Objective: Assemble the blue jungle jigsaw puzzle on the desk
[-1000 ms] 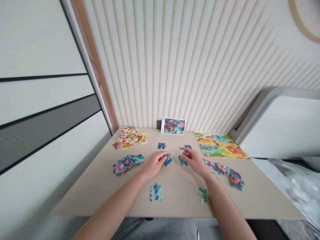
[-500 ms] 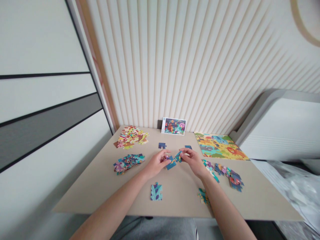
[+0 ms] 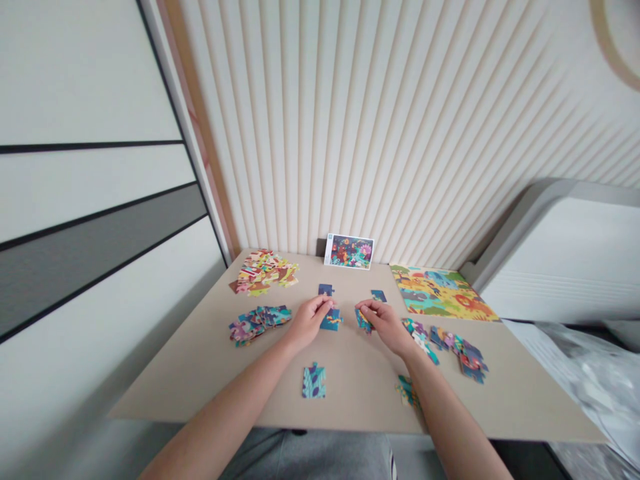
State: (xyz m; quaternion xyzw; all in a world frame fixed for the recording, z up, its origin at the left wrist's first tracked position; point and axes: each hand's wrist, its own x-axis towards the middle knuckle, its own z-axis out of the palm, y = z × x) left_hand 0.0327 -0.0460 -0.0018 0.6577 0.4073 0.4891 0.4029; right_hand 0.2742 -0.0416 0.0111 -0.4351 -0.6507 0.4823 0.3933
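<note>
Looks like early days to me. Taking the gap btwn your hands as clock centre, 12 = away from you: a blue pc w/ orange detail (image 3: 330, 323) lies flat on the bench (image 3: 360, 400) at approx 9, under your L hand's (image 3: 311, 318) fingertips. Thumb & fingers there are nearly closed at its far edge; can't tell if they pinch or just press. Your R hand (image 3: 383, 317), at 3, has thumb & fingers pinched on a tilted blue-teal pc (image 3: 363, 321), poss. more than one, apart from the L one.

A navy pc (image 3: 326, 289) sits at 11; your L fingertips hide the gap, so can't tell if it joins the blue one. Another navy pc (image 3: 379, 295) sits at 1, on its own.

Done, by the look of it: the yellow animal panel (image 3: 445, 293) at 2, whole. A pic card (image 3: 350, 252) stands at 12, nr the wall.

Not joined up yet, AFAICT: purple-teal pile (image 3: 257, 327) at 9, spread of pcs (image 3: 473, 360) at 4, teal leaf pc (image 3: 314, 383) at 7, green-orange pcs (image 3: 406, 390) at 5, partly behind your R forearm. Red-yellow heap (image 3: 265, 272) at 10 is loose too.
</note>
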